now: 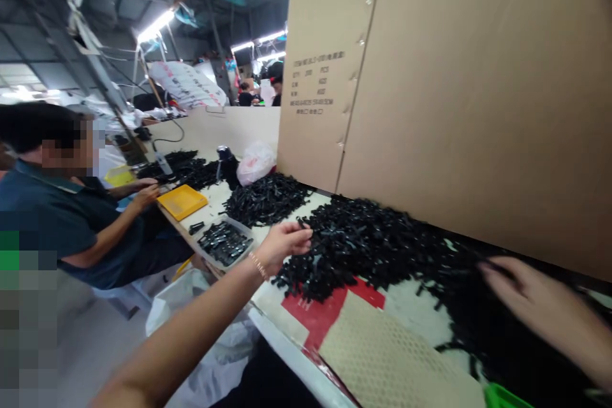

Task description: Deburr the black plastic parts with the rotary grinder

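Note:
My left hand (284, 247) reaches to the left edge of a large heap of small black parts (363, 239). Its fingers are pinched together, and a small dark piece shows at the fingertips; it looks like one of the black strip-like parts. My right hand (526, 293) is over another dark mass of black pieces (497, 325) at the right. Motion smears its fingers, so what they hold does not show clearly. Just left of my left hand stands a clear plastic tub (251, 243) holding shiny black parts.
A tall cardboard sheet (444, 95) stands along the back. In front lie a textured beige mat (382, 357) and a red sheet (318, 315). Further left are another black heap (268, 197), a yellow tray (182, 202) and a seated co-worker (95, 223). A green container edge (504, 396) shows below.

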A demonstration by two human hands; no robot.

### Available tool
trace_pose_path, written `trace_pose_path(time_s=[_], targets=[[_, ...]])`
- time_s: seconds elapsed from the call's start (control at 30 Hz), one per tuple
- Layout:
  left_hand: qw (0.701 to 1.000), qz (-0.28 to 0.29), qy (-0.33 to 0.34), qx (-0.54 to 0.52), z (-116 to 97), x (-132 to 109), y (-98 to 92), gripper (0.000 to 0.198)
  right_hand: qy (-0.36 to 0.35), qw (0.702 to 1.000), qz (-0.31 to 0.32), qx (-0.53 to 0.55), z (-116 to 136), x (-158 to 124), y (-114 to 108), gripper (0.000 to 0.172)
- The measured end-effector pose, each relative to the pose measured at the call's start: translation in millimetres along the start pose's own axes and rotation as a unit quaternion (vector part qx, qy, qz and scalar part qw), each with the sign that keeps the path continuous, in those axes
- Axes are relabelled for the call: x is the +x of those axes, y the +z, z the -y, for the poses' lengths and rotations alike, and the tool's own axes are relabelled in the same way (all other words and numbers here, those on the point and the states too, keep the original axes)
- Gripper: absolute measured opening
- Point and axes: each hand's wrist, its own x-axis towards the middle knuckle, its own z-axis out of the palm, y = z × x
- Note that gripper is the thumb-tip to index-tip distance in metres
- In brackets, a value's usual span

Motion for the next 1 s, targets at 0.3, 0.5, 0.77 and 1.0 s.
trace_pose_path(time_s=[0.3,0.5,0.77,1.0], targets=[[0.876,0.012,-0.078,-0.475,-14,-99,105.3,0.038,0.002,0.857,0.301,0.417,119,-72,37,0.037],[0.905,0.12,-0.07,-0.403,-6,-108,86.1,0.038,-0.05,0.865,0.337,0.368,112,-77,30,0.034],[0.86,0.124,-0.168,-0.465,19,-115,67.5,0.04,-0.133,0.955,0.136,0.226,138,-130,49,0.026],[0.85,0.157,-0.169,-0.474,34,-118,59.4,0.032,-0.211,0.968,0.072,0.114,147,-171,79,0.025]])
